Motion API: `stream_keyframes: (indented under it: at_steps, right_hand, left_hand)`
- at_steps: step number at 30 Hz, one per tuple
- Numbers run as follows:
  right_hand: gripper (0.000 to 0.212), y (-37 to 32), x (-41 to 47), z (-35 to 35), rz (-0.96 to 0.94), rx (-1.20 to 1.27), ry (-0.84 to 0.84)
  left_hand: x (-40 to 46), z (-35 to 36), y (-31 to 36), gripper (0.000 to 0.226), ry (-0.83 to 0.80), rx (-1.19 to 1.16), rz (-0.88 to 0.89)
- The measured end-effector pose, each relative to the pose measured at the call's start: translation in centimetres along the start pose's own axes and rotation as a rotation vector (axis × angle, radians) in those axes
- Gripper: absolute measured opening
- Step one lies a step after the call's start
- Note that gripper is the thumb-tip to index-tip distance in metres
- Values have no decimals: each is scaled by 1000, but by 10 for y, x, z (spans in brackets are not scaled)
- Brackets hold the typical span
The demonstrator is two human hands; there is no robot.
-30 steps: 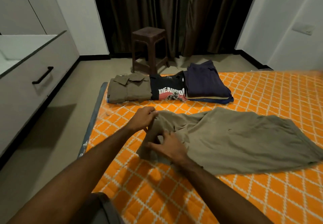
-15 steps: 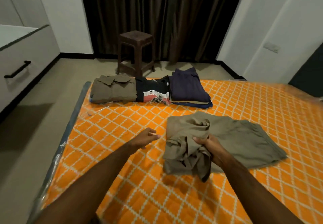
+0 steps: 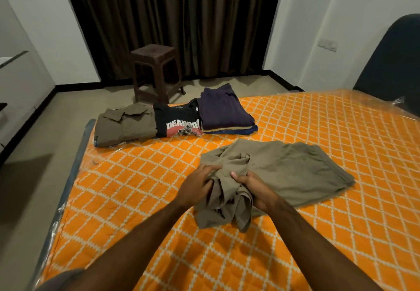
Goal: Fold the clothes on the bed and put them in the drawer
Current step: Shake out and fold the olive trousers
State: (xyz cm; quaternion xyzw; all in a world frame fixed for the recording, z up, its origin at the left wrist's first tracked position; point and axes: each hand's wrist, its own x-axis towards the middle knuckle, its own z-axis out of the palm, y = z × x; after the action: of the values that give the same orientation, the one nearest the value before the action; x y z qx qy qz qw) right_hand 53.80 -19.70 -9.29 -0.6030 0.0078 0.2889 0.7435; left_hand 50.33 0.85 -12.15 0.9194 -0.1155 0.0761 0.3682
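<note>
Your left hand (image 3: pixel 200 185) and right hand (image 3: pixel 254 188) are close together, both bunching up the near end of the olive pants (image 3: pixel 284 172) in the middle of the bed (image 3: pixel 341 234), so you can fold them smaller like the folded clothes (image 3: pixel 177 120) at the far edge.

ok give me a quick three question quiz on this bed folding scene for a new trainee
1. True or false: both hands grip the bunched near end of the olive garment.
2. Which folded item lies between the olive collared shirt and the dark purple-topped stack?
A. black printed t-shirt
B. white towel
C. blue jeans
3. Fill in: the brown stool stands on the floor in front of the dark ____.

Key
1. True: the left hand and right hand both hold it.
2. A, the black printed t-shirt.
3. curtain.
</note>
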Motion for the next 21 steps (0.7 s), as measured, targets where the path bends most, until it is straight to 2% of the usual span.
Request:
stream_keyframes:
  at_steps: [1, 3, 5, 8, 10, 14, 17, 20, 21]
  right_hand:
    - [38, -3, 0, 8, 0, -16, -17]
    - [35, -10, -3, 26, 20, -49, -44]
    - [33, -18, -5, 41, 37, -127, -97]
    - [53, -27, -1, 78, 64, -310, -202]
    - [57, -30, 3, 96, 93, -436, -227]
    - [38, -29, 12, 132, 69, -640, -176]
    - [25, -30, 19, 149, 21, -833, -102]
    - [5, -40, 23, 166, -76, -1038, 44]
    - [9, -47, 25, 170, -128, -1132, 102]
  left_hand:
    - [0, -6, 1, 33, 61, -17, -15]
    - [-1, -23, 5, 24, 195, -197, -116]
    - [2, -50, 8, 24, 344, -379, -255]
    - [-11, -115, -16, 22, 517, -486, -474]
    - [-27, -156, -46, 32, 555, -398, -567]
    - [-92, -221, -111, 44, 599, -133, -740]
    - [-139, -232, -144, 38, 546, 17, -821]
    - [-164, -220, -174, 39, 469, 4, -864]
    - [-166, -215, -183, 39, 463, -26, -882]
